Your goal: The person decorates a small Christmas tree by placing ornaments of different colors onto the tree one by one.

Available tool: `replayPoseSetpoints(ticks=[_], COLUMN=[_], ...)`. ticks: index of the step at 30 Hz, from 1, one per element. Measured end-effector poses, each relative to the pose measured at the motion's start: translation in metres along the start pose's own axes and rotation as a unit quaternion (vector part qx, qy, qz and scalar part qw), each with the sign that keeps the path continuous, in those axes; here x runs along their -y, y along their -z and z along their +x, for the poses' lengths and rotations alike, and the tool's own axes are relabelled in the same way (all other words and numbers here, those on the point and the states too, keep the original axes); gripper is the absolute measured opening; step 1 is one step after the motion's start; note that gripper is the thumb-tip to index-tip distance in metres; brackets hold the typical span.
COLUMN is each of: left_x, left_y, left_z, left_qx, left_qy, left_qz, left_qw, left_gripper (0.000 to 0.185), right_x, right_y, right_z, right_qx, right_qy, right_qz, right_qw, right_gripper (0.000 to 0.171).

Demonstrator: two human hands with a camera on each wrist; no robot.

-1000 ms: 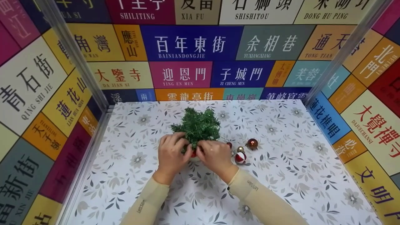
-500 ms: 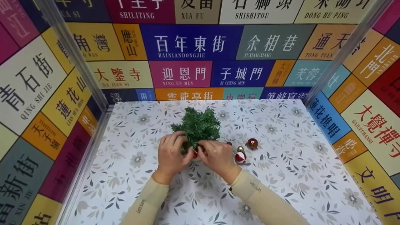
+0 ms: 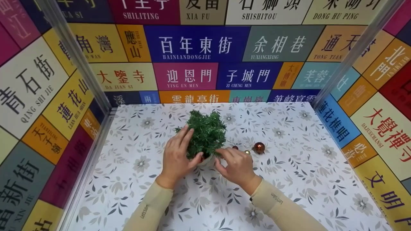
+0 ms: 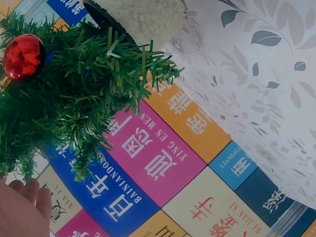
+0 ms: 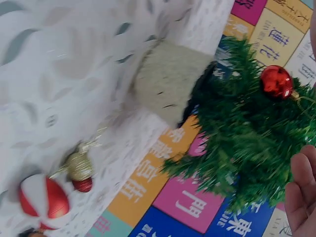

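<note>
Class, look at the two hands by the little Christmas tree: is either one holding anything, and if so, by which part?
The left hand rests against the left-side branches of the miniature Christmas tree, fingers straight, not gripping. The right hand hovers open beside its base, holding nothing.

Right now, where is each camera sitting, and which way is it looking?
Head: up high, looking forward and down at the little tree on the table; both hands, left hand and right hand, and sleeves show.
Left wrist: low beside the tree, looking toward the back wall; only fingers show.
Right wrist: low, facing the tree and loose baubles; fingers at the edge.
Both wrist views share the tree, its pot and the red bauble.
</note>
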State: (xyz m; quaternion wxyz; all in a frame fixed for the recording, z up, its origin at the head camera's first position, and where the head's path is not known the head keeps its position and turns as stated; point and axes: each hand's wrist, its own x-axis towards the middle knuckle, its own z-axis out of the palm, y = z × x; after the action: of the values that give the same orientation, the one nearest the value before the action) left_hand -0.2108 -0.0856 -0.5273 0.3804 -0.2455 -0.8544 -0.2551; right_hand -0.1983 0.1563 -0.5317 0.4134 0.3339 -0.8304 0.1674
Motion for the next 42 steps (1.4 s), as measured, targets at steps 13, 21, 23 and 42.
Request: replayPoseSetpoints(ticks=[13, 21, 23, 42], left_x=[-0.002, -0.003, -0.003, -0.007], left_y=[-0.001, -0.002, -0.002, -0.005], left_z=[0.0, -0.001, -0.001, -0.001], left_qx=[0.038, 0.045, 0.047, 0.048], left_qy=[0.019, 0.031, 0.033, 0.032], left_qz=[-0.016, -0.009, -0.009, -0.016], left_qw=[0.999, 0.9985, 0.9983, 0.9982], left_gripper=[0.081, 0.076, 0.076, 0.075], right_x=[-0.059, -0.094, -0.099, -0.097], right_y=[0.018, 0.025, 0.026, -0.002], right_z=[-0.076, -0.122, -0.128, -0.124], right_qx=[0.051, 0.115, 0.136, 0.243], right_qy=[-0.082, -0.178, -0.199, -0.203], right_qz=[-0.028, -0.056, -0.061, -0.059], right_qw=[0.995, 0.976, 0.969, 0.947], right_gripper=[0.036, 0.04, 0.042, 0.054])
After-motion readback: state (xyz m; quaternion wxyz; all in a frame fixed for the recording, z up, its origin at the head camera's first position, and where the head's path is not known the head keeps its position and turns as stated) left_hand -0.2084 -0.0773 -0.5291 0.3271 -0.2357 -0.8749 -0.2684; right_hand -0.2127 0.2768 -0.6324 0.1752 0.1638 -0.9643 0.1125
